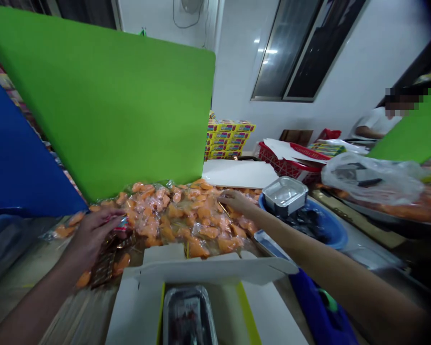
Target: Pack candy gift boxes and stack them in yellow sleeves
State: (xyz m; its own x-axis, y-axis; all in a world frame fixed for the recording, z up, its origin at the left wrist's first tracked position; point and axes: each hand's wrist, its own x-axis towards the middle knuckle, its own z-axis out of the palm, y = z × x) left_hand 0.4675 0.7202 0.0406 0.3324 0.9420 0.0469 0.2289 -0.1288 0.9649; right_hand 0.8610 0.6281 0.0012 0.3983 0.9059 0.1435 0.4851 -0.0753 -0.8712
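Observation:
My left hand is at the left end of the pile, fingers closed on a small red packet. Below it lie dark brown wrapped strips. My right hand reaches across to the back of the pile, fingers curled down by a thin brown-gold piece; what they grip is unclear. Clear-wrapped orange pieces cover the table between my hands. In front of me stands an opened white carton with yellow edges, holding a lidded foil tray.
A green board and a blue board stand at left. Stacked yellow boxes and a red basket are behind. At right, a blue basin holds foil trays and dark packets. A person is at far right.

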